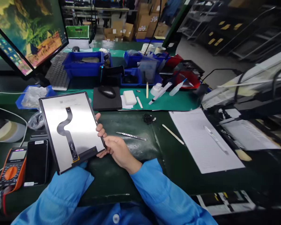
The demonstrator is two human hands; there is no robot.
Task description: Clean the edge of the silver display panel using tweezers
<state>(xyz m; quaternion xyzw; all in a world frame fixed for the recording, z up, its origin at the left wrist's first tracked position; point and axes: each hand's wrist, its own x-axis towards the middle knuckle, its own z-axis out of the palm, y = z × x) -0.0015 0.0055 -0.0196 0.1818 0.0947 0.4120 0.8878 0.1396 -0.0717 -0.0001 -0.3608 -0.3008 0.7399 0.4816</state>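
Observation:
A flat display panel (84, 125) with a silvery back and a dark S-shaped ribbon cable (65, 128) is held up, tilted, at the left. My left hand (101, 132) reaches under the panel, and its fingertips wrap round the right edge; its palm is hidden behind the panel. At the lower right corner, my right hand (118, 151) pinches the panel's edge with closed fingers. Metal tweezers (131, 136) lie on the dark green mat (131, 181) to the right of my hands.
Left stand an orange multimeter (11, 170) and a black phone (36, 162). Further back are a monitor (44, 28), blue bins (83, 67), a mouse (107, 91) and a white block (130, 97). Right are black scraps (148, 118), a wooden stick (173, 135) and lined paper (201, 150).

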